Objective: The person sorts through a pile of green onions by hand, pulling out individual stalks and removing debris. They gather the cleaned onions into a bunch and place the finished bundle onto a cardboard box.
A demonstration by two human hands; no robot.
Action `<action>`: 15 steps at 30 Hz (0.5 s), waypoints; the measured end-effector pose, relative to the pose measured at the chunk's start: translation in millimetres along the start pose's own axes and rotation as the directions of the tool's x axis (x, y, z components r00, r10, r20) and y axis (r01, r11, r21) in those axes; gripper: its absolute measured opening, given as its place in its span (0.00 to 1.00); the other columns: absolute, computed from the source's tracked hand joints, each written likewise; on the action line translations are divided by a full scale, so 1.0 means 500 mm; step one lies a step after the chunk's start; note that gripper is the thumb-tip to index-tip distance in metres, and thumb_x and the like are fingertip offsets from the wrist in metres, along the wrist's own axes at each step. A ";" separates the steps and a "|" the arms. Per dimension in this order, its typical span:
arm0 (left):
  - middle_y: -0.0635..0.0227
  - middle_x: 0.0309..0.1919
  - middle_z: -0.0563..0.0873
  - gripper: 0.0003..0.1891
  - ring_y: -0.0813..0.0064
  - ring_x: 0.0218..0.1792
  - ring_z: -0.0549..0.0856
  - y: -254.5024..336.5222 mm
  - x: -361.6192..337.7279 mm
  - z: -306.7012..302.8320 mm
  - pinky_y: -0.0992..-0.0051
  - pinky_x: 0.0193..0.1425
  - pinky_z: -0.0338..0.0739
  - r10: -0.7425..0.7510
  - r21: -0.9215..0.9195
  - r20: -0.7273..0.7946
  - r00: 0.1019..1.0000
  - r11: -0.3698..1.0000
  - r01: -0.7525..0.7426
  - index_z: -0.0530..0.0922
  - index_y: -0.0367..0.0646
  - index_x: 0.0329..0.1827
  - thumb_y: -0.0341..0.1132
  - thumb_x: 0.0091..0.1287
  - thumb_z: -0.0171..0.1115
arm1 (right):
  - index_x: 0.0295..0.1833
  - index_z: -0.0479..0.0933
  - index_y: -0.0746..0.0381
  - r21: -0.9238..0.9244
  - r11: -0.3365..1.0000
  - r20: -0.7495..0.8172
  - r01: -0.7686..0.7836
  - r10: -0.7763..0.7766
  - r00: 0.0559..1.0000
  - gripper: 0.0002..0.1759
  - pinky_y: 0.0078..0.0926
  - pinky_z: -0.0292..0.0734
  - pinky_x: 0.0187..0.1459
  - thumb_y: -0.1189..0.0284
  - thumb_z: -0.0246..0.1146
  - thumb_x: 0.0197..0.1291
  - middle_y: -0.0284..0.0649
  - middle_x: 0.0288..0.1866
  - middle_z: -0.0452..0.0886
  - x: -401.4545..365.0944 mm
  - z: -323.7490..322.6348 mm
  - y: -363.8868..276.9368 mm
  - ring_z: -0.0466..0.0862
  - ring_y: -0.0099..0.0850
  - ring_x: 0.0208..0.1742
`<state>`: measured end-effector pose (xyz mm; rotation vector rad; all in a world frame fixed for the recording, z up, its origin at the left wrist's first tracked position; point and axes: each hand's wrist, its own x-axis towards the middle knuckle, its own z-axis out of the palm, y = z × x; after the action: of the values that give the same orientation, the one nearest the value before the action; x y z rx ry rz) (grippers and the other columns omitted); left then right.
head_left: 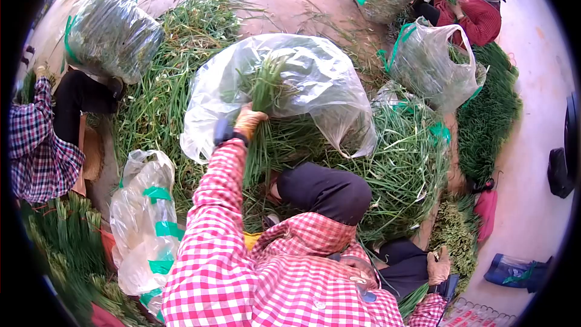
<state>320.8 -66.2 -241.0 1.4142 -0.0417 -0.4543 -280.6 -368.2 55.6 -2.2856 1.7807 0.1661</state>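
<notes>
In the middle, my gloved left hand (249,122) grips a bunch of long green chive-like stalks (266,88). The bunch stands upright at the mouth of a large clear plastic bag (218,63), which lies spread over a heap of loose stalks. Low on the right, beside my bent knee, my gloved right hand (439,265) has its fingers curled. What it holds, if anything, cannot be made out. A few green stalks (414,300) lie close to that wrist, and a pile of pale green bundle ends (451,233) is just above the hand.
Filled plastic bags (112,36) with green tape stand around the heap (181,42). A flattened taped bag (142,206) lies left of me. Neat bundles (490,109) line the right side. One person (42,145) sits at left, another (478,18) at upper right.
</notes>
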 end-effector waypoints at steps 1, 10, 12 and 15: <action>0.62 0.28 0.84 0.17 0.70 0.21 0.82 0.053 -0.017 -0.029 0.72 0.27 0.79 -0.294 -0.091 0.116 0.949 0.948 0.305 0.79 0.35 0.44 0.26 0.50 0.65 | 0.65 0.67 0.70 -0.047 0.995 -0.062 0.085 -0.088 0.994 0.36 0.35 0.73 0.57 0.64 0.67 0.53 0.55 0.56 0.78 0.014 0.016 0.047 0.79 0.45 0.56; 0.51 0.50 0.83 0.38 0.73 0.30 0.82 0.348 -0.314 -0.029 0.76 0.33 0.78 -0.080 -0.275 0.701 0.709 0.887 0.372 0.70 0.30 0.63 0.37 0.44 0.64 | 0.69 0.63 0.67 0.411 0.816 -0.110 0.407 -0.399 0.910 0.33 0.29 0.66 0.66 0.72 0.64 0.59 0.50 0.65 0.72 -0.030 -0.016 -0.216 0.73 0.37 0.66; 0.46 0.43 0.84 0.40 0.69 0.22 0.81 0.350 -0.341 -0.015 0.75 0.26 0.77 -0.031 -0.248 0.835 0.549 0.870 0.427 0.69 0.30 0.63 0.36 0.42 0.67 | 0.71 0.61 0.64 0.560 0.694 0.005 0.452 -0.548 0.836 0.37 0.29 0.67 0.65 0.75 0.66 0.55 0.48 0.67 0.72 -0.077 -0.043 -0.326 0.72 0.36 0.67; 0.44 0.48 0.82 0.42 0.63 0.32 0.84 0.385 -0.440 0.053 0.67 0.38 0.80 -0.099 -0.149 0.899 0.426 0.847 0.510 0.68 0.30 0.64 0.35 0.40 0.68 | 0.77 0.43 0.61 0.914 0.336 0.127 0.228 -0.770 0.626 0.52 0.38 0.68 0.64 0.76 0.68 0.52 0.48 0.73 0.62 -0.112 -0.051 -0.430 0.65 0.40 0.72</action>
<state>165.8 -2.0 0.1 0.6181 -0.5001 -1.4183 -88.3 -272.6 118.5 -1.6421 0.4651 -0.1408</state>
